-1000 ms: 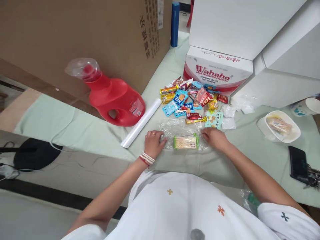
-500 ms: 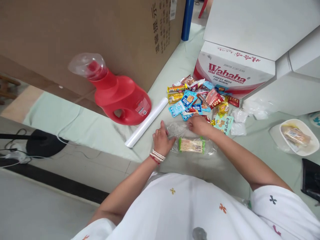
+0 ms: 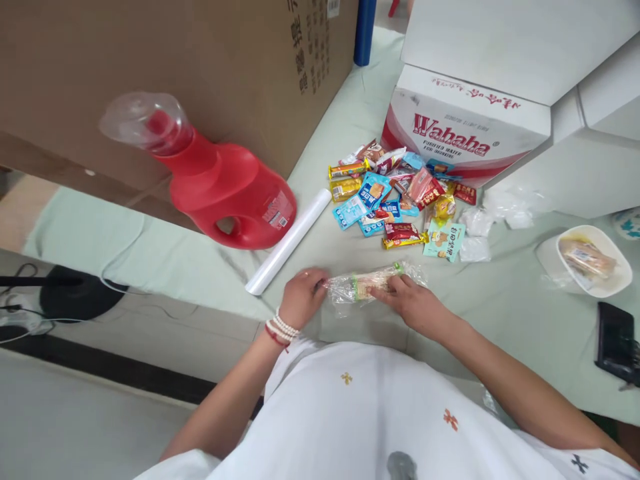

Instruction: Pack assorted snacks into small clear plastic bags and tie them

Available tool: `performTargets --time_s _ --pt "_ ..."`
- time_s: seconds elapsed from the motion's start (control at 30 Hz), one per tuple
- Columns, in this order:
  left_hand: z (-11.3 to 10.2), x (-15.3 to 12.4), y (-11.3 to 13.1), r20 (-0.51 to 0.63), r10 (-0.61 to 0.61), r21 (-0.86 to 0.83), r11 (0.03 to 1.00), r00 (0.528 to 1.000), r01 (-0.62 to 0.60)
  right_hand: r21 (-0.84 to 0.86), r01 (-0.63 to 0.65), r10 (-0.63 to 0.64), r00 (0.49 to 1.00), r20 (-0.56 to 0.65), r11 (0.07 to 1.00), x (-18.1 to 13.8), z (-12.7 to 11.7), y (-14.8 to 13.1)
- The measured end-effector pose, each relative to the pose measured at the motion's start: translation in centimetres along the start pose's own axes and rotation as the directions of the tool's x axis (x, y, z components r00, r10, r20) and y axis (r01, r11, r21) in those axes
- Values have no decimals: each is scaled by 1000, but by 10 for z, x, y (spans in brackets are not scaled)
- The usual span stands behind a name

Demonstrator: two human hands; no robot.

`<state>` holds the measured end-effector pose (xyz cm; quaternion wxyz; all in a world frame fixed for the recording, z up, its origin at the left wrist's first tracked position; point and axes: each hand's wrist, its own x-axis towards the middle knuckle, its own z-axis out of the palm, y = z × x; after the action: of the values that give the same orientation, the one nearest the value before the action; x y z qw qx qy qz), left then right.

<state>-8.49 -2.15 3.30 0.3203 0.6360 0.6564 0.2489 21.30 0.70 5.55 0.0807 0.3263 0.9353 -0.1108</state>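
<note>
A snack bar (image 3: 365, 285) in a clear wrapper with green ends lies on the cloth in front of my body, covered by crinkled clear plastic film (image 3: 343, 293). My left hand (image 3: 304, 293), with beaded bracelets at the wrist, pinches the film's left edge. On the other side, my right hand (image 3: 417, 303) is closed on the right part of the snack bar and the film over it. Just beyond lies a pile of small packaged snacks (image 3: 400, 193) in blue, red and yellow. A white roll of film (image 3: 289, 243) rests diagonally at the left.
A red detergent jug (image 3: 233, 193) stands against a large brown carton (image 3: 225, 60). Behind the snacks is a white Wahaba-style water box (image 3: 450, 137). To the right are crumpled clear plastic pieces (image 3: 475, 248), a white tub (image 3: 560, 270) and a black phone (image 3: 616, 340).
My right hand has come back from the snack pile onto the snack bar. My left hand has moved left and nearer my body, and the film now lies bunched over the bar.
</note>
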Motion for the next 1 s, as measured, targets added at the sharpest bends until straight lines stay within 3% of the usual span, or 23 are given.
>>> performTargets --time_s 0.07,0.13,0.2,0.27,0.33,0.4,0.47,0.5,0.57,0.6,0.63,0.77,0.9,1.0 --pt "-7 -7 13 127 -98 -180 976 987 121 41 -1 2 999 -40 999 1 6 -1" --pt "-2 -6 32 248 -172 -410 873 953 264 100 19 -12 997 -75 995 3 11 -4" --pt "13 0 52 326 -205 -574 732 923 366 170 35 -18 995 -95 985 5 14 -7" --pt "34 8 65 339 -214 -629 672 916 390 244 28 -1 994 -109 969 6 16 -8" --pt "53 12 72 278 -172 -540 785 945 302 354 26 23 991 -133 935 4 16 -7" --pt "66 12 74 195 -76 -275 953 978 129 531 77 23 984 -179 844 1 15 -2" --pt "72 9 75 165 11 37 999 986 -18 696 52 165 957 -241 717 -2 16 6" --pt "73 7 76 165 29 155 986 986 -55 744 -17 308 916 -256 668 -4 18 10" --pt "72 4 77 158 41 295 951 987 -87 753 -237 611 746 -265 615 -5 25 18" --pt "71 4 78 142 47 333 938 989 -92 722 -341 701 658 -274 602 -5 29 22" --pt "69 5 78 110 49 360 929 993 -86 680 -411 735 616 -284 607 -5 34 25" --pt "61 14 71 3 -1 385 923 1000 0 597 -411 670 676 -307 689 -9 41 27" --pt "61 21 61 65 -24 331 944 998 1 663 -323 663 659 -355 675 -18 21 12" --pt "66 22 63 73 -2 333 943 997 -22 656 -321 625 722 -297 683 -11 9 -11"
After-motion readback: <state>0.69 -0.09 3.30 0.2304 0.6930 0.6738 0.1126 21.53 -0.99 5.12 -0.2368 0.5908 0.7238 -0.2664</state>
